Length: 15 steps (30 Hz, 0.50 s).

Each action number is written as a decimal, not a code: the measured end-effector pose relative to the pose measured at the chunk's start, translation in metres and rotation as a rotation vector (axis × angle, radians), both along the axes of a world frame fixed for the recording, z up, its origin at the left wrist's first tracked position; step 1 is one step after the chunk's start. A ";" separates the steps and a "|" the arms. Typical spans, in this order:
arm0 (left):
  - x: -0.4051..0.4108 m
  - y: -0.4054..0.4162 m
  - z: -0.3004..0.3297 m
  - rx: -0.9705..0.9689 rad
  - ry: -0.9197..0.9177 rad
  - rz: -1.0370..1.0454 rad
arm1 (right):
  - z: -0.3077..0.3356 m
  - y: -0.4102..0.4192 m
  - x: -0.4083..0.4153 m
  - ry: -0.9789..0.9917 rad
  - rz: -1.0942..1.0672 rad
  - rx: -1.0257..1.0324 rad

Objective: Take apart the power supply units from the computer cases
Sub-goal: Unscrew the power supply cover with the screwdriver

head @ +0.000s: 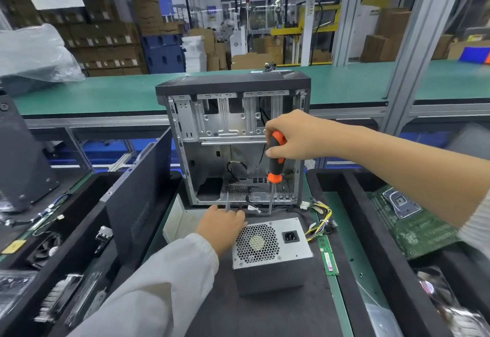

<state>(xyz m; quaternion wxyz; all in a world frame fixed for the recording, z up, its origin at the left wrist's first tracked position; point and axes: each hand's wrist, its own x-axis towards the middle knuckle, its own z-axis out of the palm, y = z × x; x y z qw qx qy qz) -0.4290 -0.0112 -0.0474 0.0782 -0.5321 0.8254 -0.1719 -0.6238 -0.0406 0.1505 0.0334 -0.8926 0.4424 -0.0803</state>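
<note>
An open computer case (212, 124) stands upright on the bench, its side off and its inside mostly bare. In front of it lies a grey power supply unit (270, 252), fan grille up, with its bundle of yellow and black cables (319, 217) trailing to the right. My right hand (294, 135) grips an orange and black screwdriver (275, 167), shaft pointing down toward the case's near edge. My left hand (221, 221) rests at the far left corner of the power supply, fingers curled by thin wires and what looks like a thin metal tool; what it holds is unclear.
The removed side panel (135, 199) leans to the left of the case. A RAM stick (328, 257) lies right of the power supply. A tray at right holds a green motherboard (408, 220). Trays at left hold a fan (45, 250) and small parts. A green conveyor (106, 92) runs behind.
</note>
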 end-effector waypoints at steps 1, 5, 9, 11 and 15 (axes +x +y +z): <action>0.000 0.001 -0.001 0.003 -0.002 0.005 | -0.001 0.001 -0.001 -0.006 -0.002 -0.005; -0.005 0.003 -0.001 0.000 0.004 0.062 | -0.004 0.003 -0.004 -0.017 0.003 -0.010; -0.007 0.007 0.003 -0.021 -0.009 0.136 | -0.004 0.004 -0.005 -0.015 0.008 -0.021; -0.006 0.008 0.008 0.047 -0.001 0.117 | -0.004 0.004 -0.005 -0.016 0.009 -0.026; 0.007 0.008 0.016 0.158 0.239 0.073 | -0.006 0.004 -0.006 -0.014 0.008 -0.023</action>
